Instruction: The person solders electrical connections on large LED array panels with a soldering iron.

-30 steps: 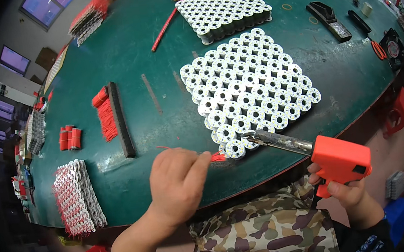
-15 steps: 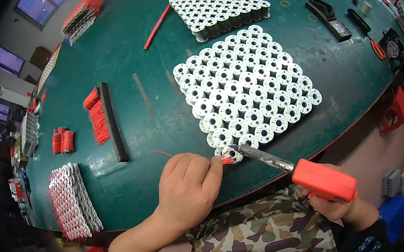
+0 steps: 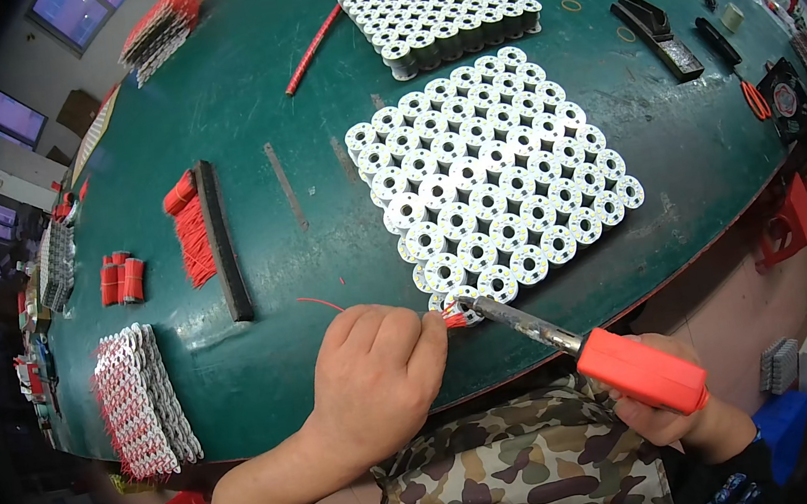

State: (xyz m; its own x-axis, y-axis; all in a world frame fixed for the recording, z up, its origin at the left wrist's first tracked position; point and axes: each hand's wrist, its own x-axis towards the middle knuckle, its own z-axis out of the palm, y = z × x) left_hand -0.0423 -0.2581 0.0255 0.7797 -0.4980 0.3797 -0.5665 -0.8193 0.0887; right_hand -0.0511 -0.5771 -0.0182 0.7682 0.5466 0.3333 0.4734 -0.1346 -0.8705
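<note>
Table (image 3: 235, 111) green, spreading away from both grips | disc array (image 3: 495, 180) white, just beyond the iron's tip, nearest disc (image 3: 458, 302) touching it | soldering iron (image 3: 587, 350) long axis running from right hand (image 3: 685, 414), fist wrapped on its orange handle, up-left to the disc | left hand (image 3: 378, 376) nearer, fingertips pinching red wires (image 3: 452, 319) against that disc.

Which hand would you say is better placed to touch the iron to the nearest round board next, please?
Right, most likely. The right hand grips the soldering iron, whose tip sits at the nearest round board. The left hand is pinching the red wires there.
</note>
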